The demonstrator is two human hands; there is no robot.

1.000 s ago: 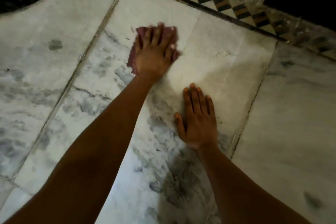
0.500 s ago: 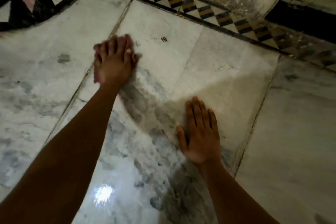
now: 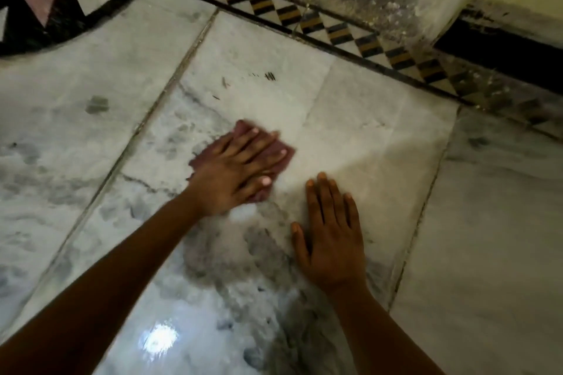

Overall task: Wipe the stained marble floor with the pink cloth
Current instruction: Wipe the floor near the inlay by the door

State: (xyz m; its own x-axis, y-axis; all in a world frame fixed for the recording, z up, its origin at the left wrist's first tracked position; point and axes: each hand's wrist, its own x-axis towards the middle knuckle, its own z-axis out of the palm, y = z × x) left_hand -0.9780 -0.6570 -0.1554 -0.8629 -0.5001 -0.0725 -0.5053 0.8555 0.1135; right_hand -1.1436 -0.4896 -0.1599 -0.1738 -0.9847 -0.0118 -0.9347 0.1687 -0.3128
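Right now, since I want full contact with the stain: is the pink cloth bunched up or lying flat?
Flat. The pink cloth lies pressed against the marble floor under the left hand, edges showing around the fingers; folds cannot be told.

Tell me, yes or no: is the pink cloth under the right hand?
No. The pink cloth lies under the left hand, while the right hand rests flat on the bare marble floor.

Left hand (image 3: 234,170) and right hand (image 3: 330,231) lie flat, fingers extended, arms outstretched.
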